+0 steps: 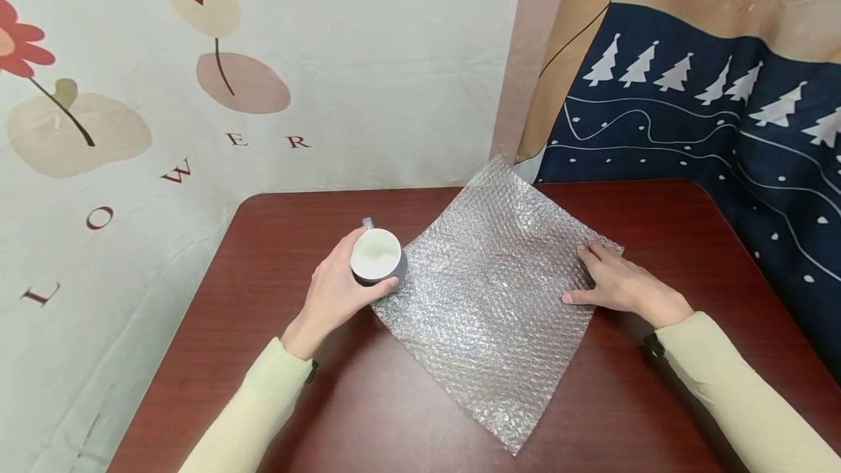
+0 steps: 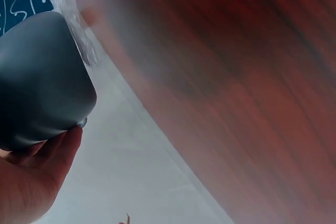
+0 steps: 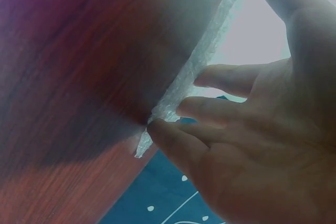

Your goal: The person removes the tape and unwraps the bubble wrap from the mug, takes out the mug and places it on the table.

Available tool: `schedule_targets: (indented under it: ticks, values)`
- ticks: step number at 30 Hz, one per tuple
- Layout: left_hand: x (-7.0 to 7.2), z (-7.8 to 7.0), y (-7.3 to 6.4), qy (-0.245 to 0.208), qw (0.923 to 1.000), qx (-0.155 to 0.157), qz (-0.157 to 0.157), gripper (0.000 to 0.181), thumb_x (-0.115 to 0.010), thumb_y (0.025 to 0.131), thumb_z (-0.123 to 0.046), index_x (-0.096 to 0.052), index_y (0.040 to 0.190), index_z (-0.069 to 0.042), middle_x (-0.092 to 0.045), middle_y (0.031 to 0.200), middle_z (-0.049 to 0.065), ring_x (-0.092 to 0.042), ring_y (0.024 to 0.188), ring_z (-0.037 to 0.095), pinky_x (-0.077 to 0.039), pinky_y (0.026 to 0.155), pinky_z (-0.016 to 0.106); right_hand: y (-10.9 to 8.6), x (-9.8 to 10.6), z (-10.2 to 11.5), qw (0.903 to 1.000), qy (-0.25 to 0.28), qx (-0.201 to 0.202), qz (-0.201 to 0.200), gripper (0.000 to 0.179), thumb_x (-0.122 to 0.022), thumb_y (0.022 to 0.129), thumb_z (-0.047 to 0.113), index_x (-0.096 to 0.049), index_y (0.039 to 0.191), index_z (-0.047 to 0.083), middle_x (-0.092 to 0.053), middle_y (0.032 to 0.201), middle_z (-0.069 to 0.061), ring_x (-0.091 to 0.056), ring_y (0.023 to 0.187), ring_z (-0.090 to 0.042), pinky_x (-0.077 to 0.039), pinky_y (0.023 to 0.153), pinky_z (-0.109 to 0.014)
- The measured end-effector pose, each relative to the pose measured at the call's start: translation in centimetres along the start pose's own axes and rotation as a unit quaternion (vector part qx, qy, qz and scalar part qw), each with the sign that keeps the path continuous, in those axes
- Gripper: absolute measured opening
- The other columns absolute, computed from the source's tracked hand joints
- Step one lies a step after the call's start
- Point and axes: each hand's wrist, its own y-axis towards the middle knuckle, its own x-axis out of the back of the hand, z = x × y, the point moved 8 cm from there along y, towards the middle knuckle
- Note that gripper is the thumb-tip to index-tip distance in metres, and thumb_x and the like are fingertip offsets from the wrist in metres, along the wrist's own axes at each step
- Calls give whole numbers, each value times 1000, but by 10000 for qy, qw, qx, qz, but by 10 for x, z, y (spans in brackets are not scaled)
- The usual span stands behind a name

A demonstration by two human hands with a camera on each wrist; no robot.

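My left hand grips a dark grey mug with a pale inside, fingers and thumb around its body. The mug's handle points away from me, toward the back of the table. It is held at the left corner of a sheet of bubble wrap, which lies turned like a diamond. Whether the mug's base touches the sheet or table cannot be told. My right hand rests on the sheet near its right corner, fingertips touching the wrap with the fingers spread and nearly straight.
The reddish-brown wooden table has rounded back corners. Behind it hangs a pale cloth with printed flowers and letters. A dark blue cloth with white trees hangs at the right. The wrap's far corner reaches past the table's back edge.
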Motion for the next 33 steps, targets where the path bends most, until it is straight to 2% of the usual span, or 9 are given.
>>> schedule_targets:
  ticks: [20,33]
  values:
    - [31,56,-14,436,9977,517,-84,92,-91,75,-42,-47,150,-15,-64,133,12,-64,107,38,-50,84,60,1,0,2,9999,81,49,62,115,-79,84,56,-27,151,-21,-19,156,-47,-21,142,-65,-31,109,-74]
    - [44,78,-15,537,9967,601,58,91,-89,79,-34,-41,152,-5,-59,137,19,-61,110,41,-49,88,60,2,-1,2,9998,139,116,37,115,-80,84,54,-26,150,-22,-18,155,-48,-21,142,-65,-30,109,-74]
